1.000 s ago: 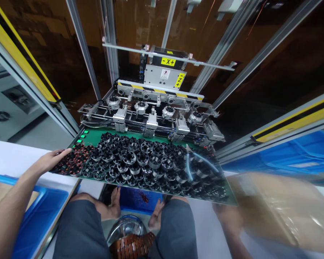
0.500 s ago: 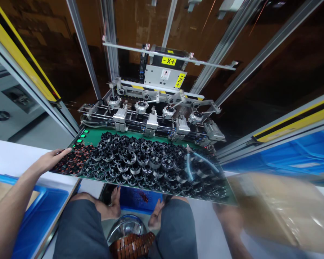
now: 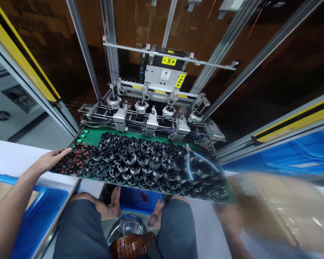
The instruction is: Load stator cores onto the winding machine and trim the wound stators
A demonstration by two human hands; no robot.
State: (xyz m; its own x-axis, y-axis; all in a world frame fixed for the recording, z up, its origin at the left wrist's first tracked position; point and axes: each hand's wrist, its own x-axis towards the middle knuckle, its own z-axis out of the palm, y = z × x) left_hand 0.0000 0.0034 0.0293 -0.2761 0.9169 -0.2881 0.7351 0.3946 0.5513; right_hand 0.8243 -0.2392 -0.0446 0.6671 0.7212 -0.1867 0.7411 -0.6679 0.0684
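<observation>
My left hand (image 3: 50, 160) lies at the left end of the green work surface (image 3: 93, 133), fingers stretched out beside the copper-wound motor stators (image 3: 75, 162). It holds nothing that I can see. My right hand (image 3: 228, 214) is a blur by the front right edge of the surface, its fingers hidden. Between the hands, black-and-metal stator cores (image 3: 129, 157) without visible copper stand in several packed rows. A pair of pliers with light blue handles (image 3: 189, 167) rests on the cores at the right.
Behind the cores stands a winding machine (image 3: 166, 77) with several spindles in a row. Yellow-marked posts (image 3: 24, 54) flank it. A blue tray (image 3: 43, 205) sits at the left; a cardboard box (image 3: 283, 208) and blue bins (image 3: 307, 151) are at the right. Below is a metal bowl-like object (image 3: 126, 225).
The machine's link arms above the spindles have swung from slanting rightward to more upright. Both hands, the stators and the pliers look the same.
</observation>
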